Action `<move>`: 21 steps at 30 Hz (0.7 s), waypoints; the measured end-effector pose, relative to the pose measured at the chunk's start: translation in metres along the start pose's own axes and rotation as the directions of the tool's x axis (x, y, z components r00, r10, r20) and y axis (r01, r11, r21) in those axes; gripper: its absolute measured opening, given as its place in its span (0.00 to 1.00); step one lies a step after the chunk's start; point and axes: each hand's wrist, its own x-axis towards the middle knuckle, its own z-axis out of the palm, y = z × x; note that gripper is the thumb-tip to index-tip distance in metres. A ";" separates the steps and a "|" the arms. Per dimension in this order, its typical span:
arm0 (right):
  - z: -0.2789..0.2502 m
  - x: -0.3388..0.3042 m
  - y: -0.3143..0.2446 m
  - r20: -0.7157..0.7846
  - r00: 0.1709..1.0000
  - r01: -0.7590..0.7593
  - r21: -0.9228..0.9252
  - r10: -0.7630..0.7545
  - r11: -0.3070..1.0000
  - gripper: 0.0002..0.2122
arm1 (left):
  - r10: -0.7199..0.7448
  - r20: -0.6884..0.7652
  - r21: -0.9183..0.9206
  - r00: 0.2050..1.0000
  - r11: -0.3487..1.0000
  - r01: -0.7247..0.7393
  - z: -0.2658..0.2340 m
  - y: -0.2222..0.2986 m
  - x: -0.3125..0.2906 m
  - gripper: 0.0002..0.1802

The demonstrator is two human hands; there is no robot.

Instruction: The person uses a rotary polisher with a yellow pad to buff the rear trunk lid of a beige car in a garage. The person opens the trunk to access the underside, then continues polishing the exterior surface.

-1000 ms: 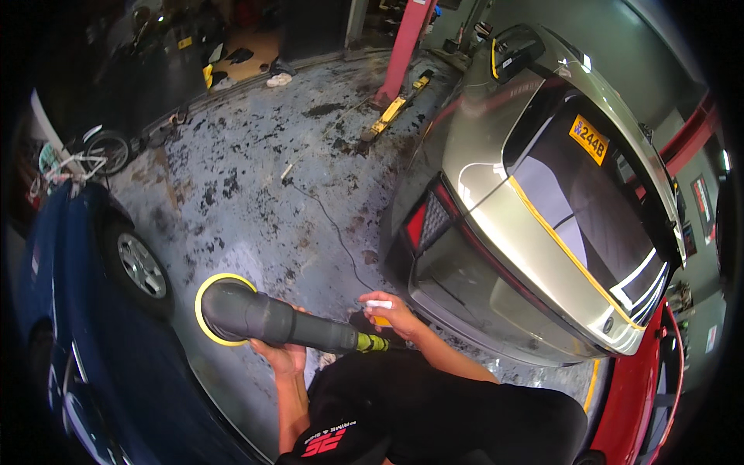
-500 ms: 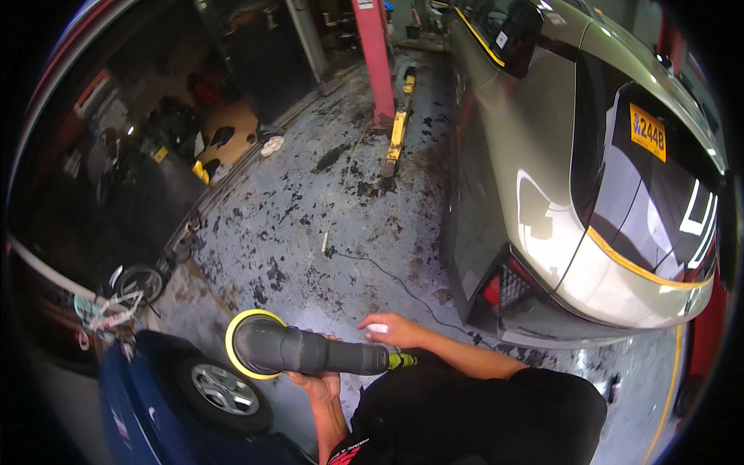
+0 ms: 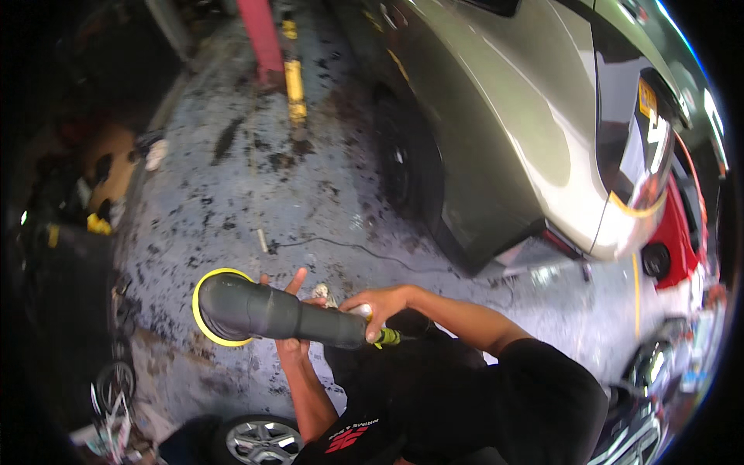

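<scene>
Closer than half a second ago, the right hand [image 3: 387, 302] now overlaps the tail of the black polisher [image 3: 271, 311], its grip pinching a small white object [image 3: 362, 310]; whether it also presses on the tool, I cannot tell. Held above the stained floor [image 3: 209, 213], the polisher is at eight o'clock from the view's centre, its yellow-edged pad [image 3: 197, 305] toward nine. From beneath, the left hand [image 3: 293, 347] cradles its body, this grip's fingers partly spread around it. A silver car [image 3: 480, 116] stands at two o'clock, a red post [image 3: 260, 39] at eleven.
</scene>
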 end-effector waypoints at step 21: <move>0.143 0.074 0.340 -0.840 -0.002 -0.949 0.172 0.542 0.264 0.24 | 0.245 -0.823 0.567 0.513 0.293 0.770 -0.568 -0.564 0.212 0.36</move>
